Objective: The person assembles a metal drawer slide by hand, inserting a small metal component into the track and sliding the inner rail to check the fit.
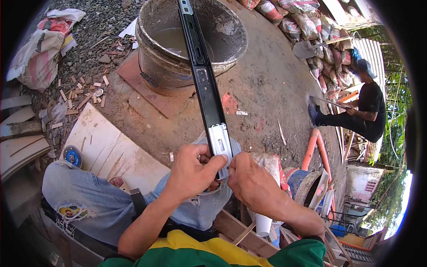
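Note:
A long black drawer slide (208, 95) stretches away from me, its far end over a mud-stained bucket. At its near end sits a silver metal section (219, 139). My left hand (189, 171) is closed round this near end, with the thumb lying on the silver metal. On the other side, my right hand (255, 180) pinches the same end between thumb and bent fingers. Both hands are above my jeans-clad knee. The fingertips of the right hand are partly hidden behind its knuckles.
The bucket (147, 49) holds murky water. A dirty white board (100, 138) lies at left, with a blue disc (72, 156) near my knee. At right are a white cup (263, 224), orange pipes (310, 149), a shovel (304, 49), stacked sacks (307, 26) and a person (371, 102) holding a long tool.

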### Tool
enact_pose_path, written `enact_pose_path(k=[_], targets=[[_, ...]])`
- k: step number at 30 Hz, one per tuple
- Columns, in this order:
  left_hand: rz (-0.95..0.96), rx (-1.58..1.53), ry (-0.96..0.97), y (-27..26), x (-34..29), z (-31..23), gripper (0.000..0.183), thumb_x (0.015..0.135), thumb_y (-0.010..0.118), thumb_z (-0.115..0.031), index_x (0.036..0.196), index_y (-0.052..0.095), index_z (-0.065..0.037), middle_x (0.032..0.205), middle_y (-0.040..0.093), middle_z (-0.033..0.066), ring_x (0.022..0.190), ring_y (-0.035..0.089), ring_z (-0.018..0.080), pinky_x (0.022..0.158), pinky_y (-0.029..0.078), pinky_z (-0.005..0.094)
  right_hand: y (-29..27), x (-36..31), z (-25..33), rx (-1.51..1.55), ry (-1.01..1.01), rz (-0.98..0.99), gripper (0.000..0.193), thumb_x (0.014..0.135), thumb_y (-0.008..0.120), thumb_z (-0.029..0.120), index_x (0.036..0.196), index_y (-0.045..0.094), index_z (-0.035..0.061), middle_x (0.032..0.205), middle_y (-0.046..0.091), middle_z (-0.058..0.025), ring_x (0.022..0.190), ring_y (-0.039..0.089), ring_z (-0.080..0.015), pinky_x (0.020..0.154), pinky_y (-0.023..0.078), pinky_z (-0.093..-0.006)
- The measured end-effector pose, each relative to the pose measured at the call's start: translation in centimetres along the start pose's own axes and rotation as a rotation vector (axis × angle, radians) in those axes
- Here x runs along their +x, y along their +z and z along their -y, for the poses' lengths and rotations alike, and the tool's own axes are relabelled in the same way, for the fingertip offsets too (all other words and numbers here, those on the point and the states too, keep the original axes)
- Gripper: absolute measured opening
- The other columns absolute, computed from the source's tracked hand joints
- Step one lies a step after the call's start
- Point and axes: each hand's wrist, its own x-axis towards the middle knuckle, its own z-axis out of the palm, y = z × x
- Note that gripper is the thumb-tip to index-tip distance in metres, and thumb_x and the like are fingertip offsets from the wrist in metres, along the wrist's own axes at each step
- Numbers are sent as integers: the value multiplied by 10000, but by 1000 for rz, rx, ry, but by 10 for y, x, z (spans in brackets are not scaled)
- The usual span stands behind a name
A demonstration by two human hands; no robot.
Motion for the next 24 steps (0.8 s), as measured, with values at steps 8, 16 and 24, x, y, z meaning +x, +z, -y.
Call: enact_pose_path(k=[8, 16, 24], targets=[[11, 78, 79, 0, 4, 0, 236, 846, 603, -141, 799, 647, 87, 615, 620, 68, 484, 602, 112, 427, 484, 271, 5, 3, 1, -63, -61, -51, 226, 847, 518, 31, 965, 356, -76, 886, 532, -309, 735, 607, -476, 595, 509, -513], [-16, 103, 125, -1, 5, 0, 219, 830, 588, -120, 783, 647, 85, 637, 642, 75, 486, 604, 108, 430, 484, 263, 7, 5, 4, -72, -35, -32, 232, 847, 521, 33, 971, 354, -70, 891, 538, -301, 748, 621, -471, 585, 528, -502], [20, 28, 62, -3, 8, -2, 211, 820, 591, -98, 809, 656, 102, 661, 654, 98, 504, 629, 132, 423, 515, 265, 14, 2, -3, -26, -12, -64, 216, 917, 511, 105, 969, 357, -36, 898, 537, -276, 760, 617, -468, 604, 525, -503]])
